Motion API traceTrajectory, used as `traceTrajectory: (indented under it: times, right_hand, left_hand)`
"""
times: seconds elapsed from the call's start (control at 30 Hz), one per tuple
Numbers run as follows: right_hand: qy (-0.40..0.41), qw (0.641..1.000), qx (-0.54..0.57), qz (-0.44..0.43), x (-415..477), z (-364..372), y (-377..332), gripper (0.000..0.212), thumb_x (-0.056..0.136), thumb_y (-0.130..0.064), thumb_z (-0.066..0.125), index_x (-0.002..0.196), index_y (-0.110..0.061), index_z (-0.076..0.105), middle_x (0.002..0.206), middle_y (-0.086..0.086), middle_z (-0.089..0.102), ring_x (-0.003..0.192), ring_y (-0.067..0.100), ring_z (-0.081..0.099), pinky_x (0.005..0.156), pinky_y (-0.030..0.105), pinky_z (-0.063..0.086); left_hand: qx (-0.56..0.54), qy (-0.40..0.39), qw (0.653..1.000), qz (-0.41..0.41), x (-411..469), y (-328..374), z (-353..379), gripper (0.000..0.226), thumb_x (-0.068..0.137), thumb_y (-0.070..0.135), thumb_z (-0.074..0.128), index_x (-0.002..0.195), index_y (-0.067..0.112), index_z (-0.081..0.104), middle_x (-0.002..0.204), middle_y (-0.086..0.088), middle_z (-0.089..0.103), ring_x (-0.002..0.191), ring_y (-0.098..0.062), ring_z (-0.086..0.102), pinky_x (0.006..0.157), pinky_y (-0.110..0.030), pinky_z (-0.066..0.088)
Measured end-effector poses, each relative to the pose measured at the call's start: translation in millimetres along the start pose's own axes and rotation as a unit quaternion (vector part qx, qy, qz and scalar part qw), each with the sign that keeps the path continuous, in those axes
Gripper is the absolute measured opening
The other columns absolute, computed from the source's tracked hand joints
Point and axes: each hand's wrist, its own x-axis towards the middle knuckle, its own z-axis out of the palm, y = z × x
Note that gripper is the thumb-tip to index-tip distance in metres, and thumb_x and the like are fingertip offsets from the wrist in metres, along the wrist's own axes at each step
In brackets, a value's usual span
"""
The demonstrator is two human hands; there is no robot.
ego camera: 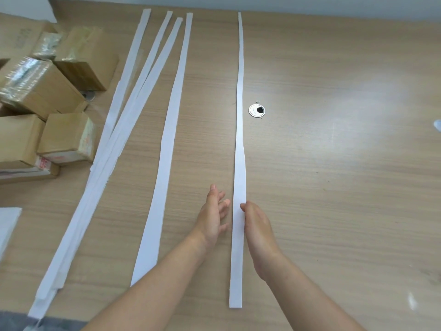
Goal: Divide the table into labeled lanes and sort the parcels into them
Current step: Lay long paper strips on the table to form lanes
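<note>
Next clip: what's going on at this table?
A person is setting out long white paper strips lengthwise on the light wooden table, apparently as lane dividers. The right hand touches the right edge of the rightmost strip with its fingertips. The left hand is open just left of that strip, not touching it. The brown cardboard parcels sit unsorted at far left.

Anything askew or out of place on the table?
Yes. The leftmost strips cross and overlap in a heap, not as parallel lanes. The centre strip that the right hand touches bows slightly mid-length. The parcels sit piled at the left edge, unsorted.
</note>
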Motion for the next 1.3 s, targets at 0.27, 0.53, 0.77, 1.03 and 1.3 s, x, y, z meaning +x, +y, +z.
traceTrajectory:
  times: [0.27, 0.53, 0.77, 1.03, 1.3]
  right_hand:
    - [-0.005, 0.999, -0.017, -0.043, -16, 48, -32, 0.041, 0.108, -0.034, 0.042, 0.137, -0.010, 0.059, 0.135, -0.007, 0.059, 0.125, -0.008, 0.050, 0.089, 0.020, 0.043]
    - [-0.042, 0.997, -0.027, -0.052, -33, 159, -55, 0.038, 0.108, -0.029, 0.042, 0.126, -0.002, 0.060, 0.133, -0.008, 0.033, 0.112, 0.001, 0.052, 0.109, 0.025, 0.036]
    - [-0.031, 0.999, 0.020, 0.003, -41, 293, -40, 0.040, 0.101, -0.033, 0.046, 0.126, -0.004, 0.060, 0.139, 0.017, 0.059, 0.135, 0.037, 0.050, 0.116, 0.049, 0.045]
    - [-0.052, 0.999, -0.011, 0.014, -41, 370, -2, 0.043, 0.105, -0.032, 0.040, 0.122, 0.001, 0.061, 0.098, 0.010, 0.065, 0.086, 0.020, 0.059, 0.078, 0.033, 0.047]
    - [-0.042, 0.999, -0.025, -0.005, -36, 388, 12, 0.041, 0.103, -0.034, 0.039, 0.118, -0.006, 0.066, 0.122, 0.013, 0.072, 0.110, 0.023, 0.069, 0.105, 0.047, 0.052]
  left_hand:
    - [-0.020, 0.052, 0.998, 0.037, -9, 34, -66, 0.069, 0.106, 0.060, 0.016, 0.157, 0.018, 0.038, 0.158, -0.008, 0.044, 0.149, -0.027, 0.036, 0.123, -0.046, 0.029]
    - [-0.022, 0.074, 0.995, 0.064, -21, 75, -173, 0.071, 0.106, 0.060, 0.013, 0.158, 0.017, 0.034, 0.162, -0.006, 0.038, 0.152, -0.025, 0.032, 0.125, -0.044, 0.024]
    - [0.022, 0.063, 0.995, 0.076, -12, 89, -301, 0.070, 0.106, 0.059, 0.014, 0.157, 0.018, 0.038, 0.161, -0.004, 0.040, 0.151, -0.022, 0.034, 0.126, -0.041, 0.022]
    - [0.072, 0.028, 0.995, 0.061, -16, 87, -349, 0.053, 0.110, 0.046, 0.011, 0.093, 0.030, 0.059, 0.065, 0.029, 0.066, 0.060, 0.021, 0.059, 0.056, 0.000, 0.043]
    - [0.037, 0.002, 0.999, 0.032, -5, 76, -360, 0.066, 0.106, 0.059, 0.016, 0.152, 0.021, 0.046, 0.150, 0.002, 0.053, 0.125, -0.006, 0.050, 0.119, -0.044, 0.035]
